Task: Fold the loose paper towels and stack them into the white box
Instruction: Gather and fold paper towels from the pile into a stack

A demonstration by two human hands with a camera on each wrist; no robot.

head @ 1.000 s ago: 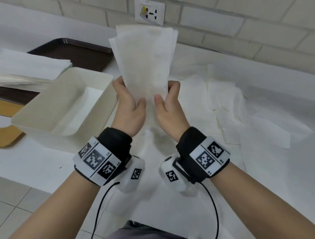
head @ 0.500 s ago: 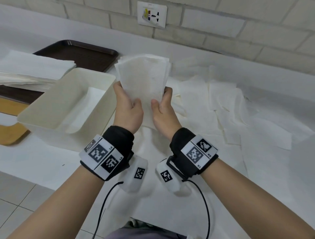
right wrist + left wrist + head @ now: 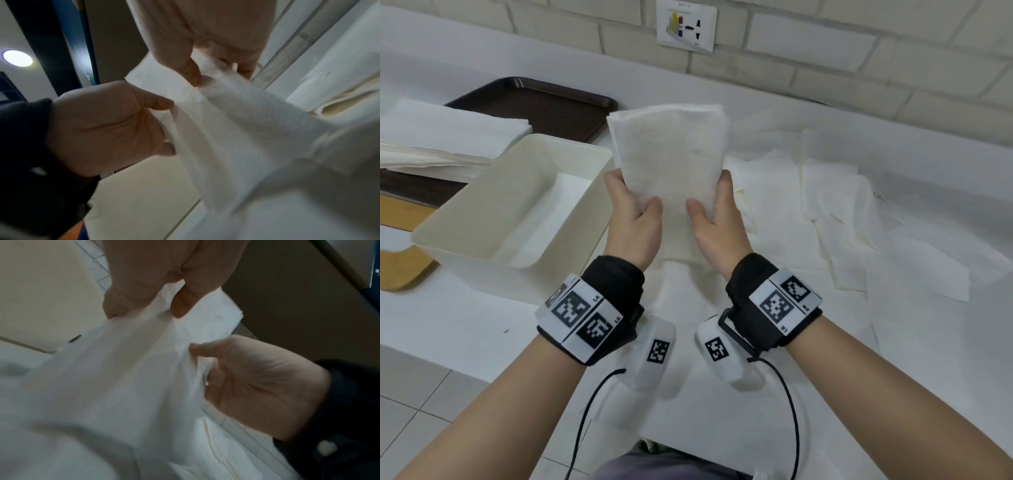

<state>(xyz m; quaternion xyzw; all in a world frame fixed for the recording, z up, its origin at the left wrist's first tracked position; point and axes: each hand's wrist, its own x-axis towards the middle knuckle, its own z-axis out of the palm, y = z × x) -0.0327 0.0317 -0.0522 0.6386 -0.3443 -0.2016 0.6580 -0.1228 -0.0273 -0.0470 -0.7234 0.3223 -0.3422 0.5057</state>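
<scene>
Two hands of yours meet over the white bench (image 3: 465,329), which is the widest thing in view and carries everything else. On its right part, loose paper towels (image 3: 835,192) lie spread and overlapping, well apart from your grip. At the far left a dark tray (image 3: 558,106) bears a flat stack of white sheets (image 3: 438,133). Just beside your left hand sits the white box (image 3: 493,202), with a pale folded sheet (image 3: 551,219) lying on its floor. Between your hands stands the folded paper towel (image 3: 671,161), upright, raised above the bench, right of the box and not over its opening. Your left hand (image 3: 635,222) grips its lower left edge, thumb in front and fingers curled behind; your right hand (image 3: 717,222) grips the lower right edge the same way. From the left wrist view the thumb (image 3: 180,305) presses on the textured paper. Below your grip, more white paper hangs toward the bench.
</scene>
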